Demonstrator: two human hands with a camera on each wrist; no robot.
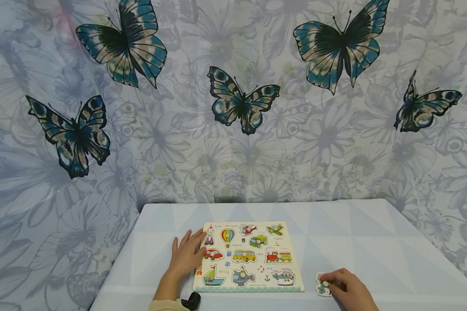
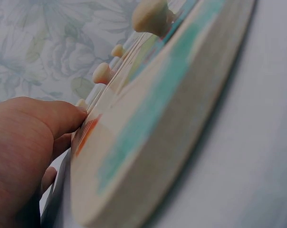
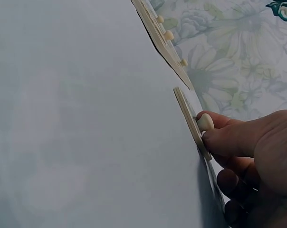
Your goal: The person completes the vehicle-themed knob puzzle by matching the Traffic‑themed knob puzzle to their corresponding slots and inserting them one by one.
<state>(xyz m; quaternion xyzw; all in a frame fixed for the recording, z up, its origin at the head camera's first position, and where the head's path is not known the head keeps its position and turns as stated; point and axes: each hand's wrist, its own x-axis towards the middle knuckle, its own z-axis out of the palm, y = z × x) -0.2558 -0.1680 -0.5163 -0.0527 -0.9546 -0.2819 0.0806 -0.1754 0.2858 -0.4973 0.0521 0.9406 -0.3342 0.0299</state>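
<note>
A wooden knob puzzle board [image 1: 253,270] lies on the table, with pictures of vehicles such as a yellow bus [image 1: 244,256], a train and a sailboat. My left hand [image 1: 187,255] rests at the board's left edge, fingers spread and thumb touching its face; the left wrist view shows the thumb [image 2: 62,116] there too. To the right of the board, my right hand [image 1: 348,285] pinches the pale round knob [image 3: 205,122] of a small puzzle piece [image 1: 322,291] between thumb and finger. Fingers partly cover its greenish picture. Whether the piece touches the table is unclear.
A pale table [image 1: 354,233] with a faint triangle pattern carries the board. Behind it hangs a floral backdrop [image 1: 253,164] with several butterflies. Near the left sleeve [image 1: 167,305] is a black device [image 1: 191,301]. Wooden knobs [image 2: 103,73] stick up from the board.
</note>
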